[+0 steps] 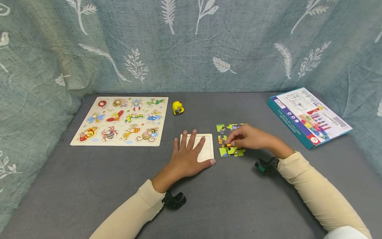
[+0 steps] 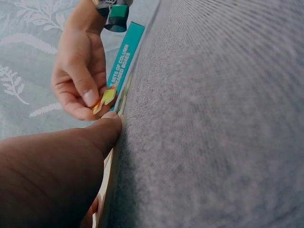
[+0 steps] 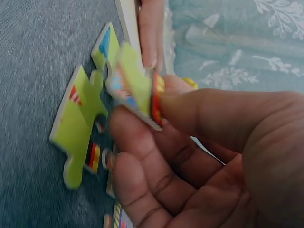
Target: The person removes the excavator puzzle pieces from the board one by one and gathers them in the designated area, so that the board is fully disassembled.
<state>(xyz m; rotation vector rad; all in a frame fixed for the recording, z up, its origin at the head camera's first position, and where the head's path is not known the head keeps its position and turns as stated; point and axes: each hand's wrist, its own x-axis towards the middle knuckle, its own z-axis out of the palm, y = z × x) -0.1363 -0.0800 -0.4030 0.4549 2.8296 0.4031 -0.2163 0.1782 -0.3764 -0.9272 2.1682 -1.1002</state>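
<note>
My right hand point(image 1: 249, 136) pinches a green jigsaw piece point(image 3: 135, 83) between thumb and fingers, held just above the other pieces. Red and yellow print shows on that piece near the thumb. Beneath and around it lie several loose puzzle pieces point(image 1: 223, 152), mostly green with coloured print; the hand hides some of them. Fingers spread, my left hand point(image 1: 188, 157) rests flat on a square wooden puzzle tray point(image 1: 210, 146) to the left of the pieces. The part of the tray that shows is bare wood with a raised border.
A wooden insect puzzle board point(image 1: 143, 121) lies at the back left. Beside it stands a small yellow toy point(image 1: 177, 108). At the right, a teal box point(image 1: 310, 116) lies at an angle. Behind the grey table point(image 1: 119, 176) hangs a patterned curtain point(image 1: 185, 49).
</note>
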